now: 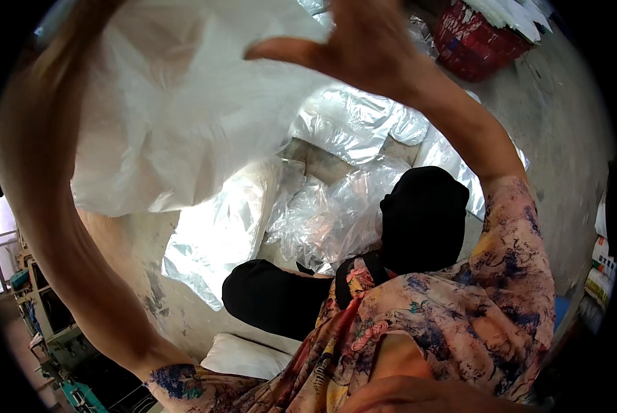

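My left forearm (60,69) rises along the left side and runs out past the top edge, so the hand itself is cut off. A large sheet or bag of translucent white plastic film (177,110) billows beside that forearm, filling the upper left. My right hand (363,48) is lifted at the top middle, slightly blurred, its thumb stretched out to the left over the film. Its other fingers run to the top edge, and I see nothing in its grasp. Below, clear plastic bags (343,206) lie crumpled on the floor between my knees.
Flat stacks of shiny clear plastic (349,120) lie farther out on the concrete floor (563,131). A red basket (477,41) holding white pieces stands at the far right. A white cushion-like bundle (243,354) lies by my left leg. Shelving with machine parts (54,330) stands lower left.
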Motion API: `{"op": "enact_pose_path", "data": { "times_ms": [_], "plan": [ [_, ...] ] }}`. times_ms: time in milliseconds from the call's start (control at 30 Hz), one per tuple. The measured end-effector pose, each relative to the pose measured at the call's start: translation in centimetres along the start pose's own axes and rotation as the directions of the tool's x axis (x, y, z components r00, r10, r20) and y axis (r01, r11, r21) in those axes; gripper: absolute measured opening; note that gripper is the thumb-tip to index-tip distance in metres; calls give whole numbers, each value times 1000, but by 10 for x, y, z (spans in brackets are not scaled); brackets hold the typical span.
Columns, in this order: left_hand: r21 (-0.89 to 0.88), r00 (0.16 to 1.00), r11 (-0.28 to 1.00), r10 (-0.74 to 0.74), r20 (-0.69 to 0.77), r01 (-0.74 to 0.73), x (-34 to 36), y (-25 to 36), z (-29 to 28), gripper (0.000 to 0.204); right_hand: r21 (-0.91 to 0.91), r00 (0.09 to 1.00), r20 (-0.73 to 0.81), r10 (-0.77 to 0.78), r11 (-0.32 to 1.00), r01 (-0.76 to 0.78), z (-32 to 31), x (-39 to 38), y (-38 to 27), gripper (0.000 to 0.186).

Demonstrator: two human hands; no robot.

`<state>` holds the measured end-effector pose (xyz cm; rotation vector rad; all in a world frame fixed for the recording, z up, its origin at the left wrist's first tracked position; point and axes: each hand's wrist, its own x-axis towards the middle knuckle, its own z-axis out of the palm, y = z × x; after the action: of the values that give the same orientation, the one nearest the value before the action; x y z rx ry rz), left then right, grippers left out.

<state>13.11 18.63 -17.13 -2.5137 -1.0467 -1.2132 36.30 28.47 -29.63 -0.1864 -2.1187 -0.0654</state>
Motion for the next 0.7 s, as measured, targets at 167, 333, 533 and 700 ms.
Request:
{"op": "enact_pose_path", "data": {
  "times_ms": [167,333,533,700],
  "plan": [
    [234,832,805,-482,-275,545,-30,59,-52,24,344,539,840,62,707,-618,51,-6,34,27],
    [87,361,388,-722,-590,918,-167,48,-129,39,124,122,991,-57,741,-660,47,-90,56,22],
    [-112,19,35,-990,-138,993,-348,65,-178,50,58,321,943,86,908,-416,27,-31,85,27],
    [-141,188,309,-821,-539,941,-376,50,-175,37,-53,717,668,198,974,-219,79,77,58,22]
  ]
}}
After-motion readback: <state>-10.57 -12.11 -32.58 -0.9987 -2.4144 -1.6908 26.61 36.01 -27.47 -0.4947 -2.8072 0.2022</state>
